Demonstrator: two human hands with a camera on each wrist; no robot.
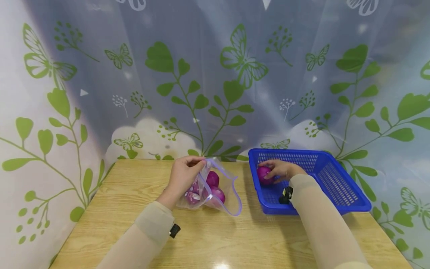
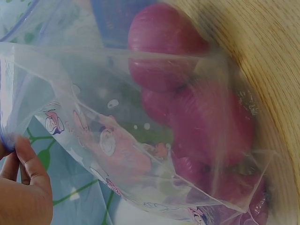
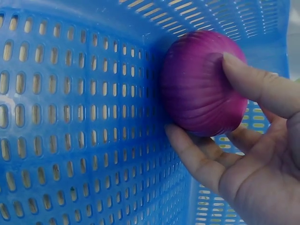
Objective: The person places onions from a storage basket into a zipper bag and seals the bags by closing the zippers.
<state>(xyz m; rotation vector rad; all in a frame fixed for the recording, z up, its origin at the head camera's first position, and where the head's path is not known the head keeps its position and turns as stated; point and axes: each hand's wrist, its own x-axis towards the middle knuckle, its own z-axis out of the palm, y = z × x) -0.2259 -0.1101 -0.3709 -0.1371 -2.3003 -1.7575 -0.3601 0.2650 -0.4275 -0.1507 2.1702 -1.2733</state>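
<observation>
Pale wood-grain table (image 1: 215, 239) stands against a translucent curtain (image 1: 215, 74) printed with green leaves and butterflies, which closes off the room behind and to both sides of the table. Near the table's back edge lies a clear zip bag (image 1: 209, 192) with several purple onions inside, its rim pinched between the curled fingers and thumb of the left hand (image 1: 183, 175). Just right of the bag sits a blue perforated basket (image 1: 336, 183), and in the basket's left corner the right hand (image 1: 282, 170) curls its fingers round one purple onion (image 1: 263, 175) that rests against the basket wall.
</observation>
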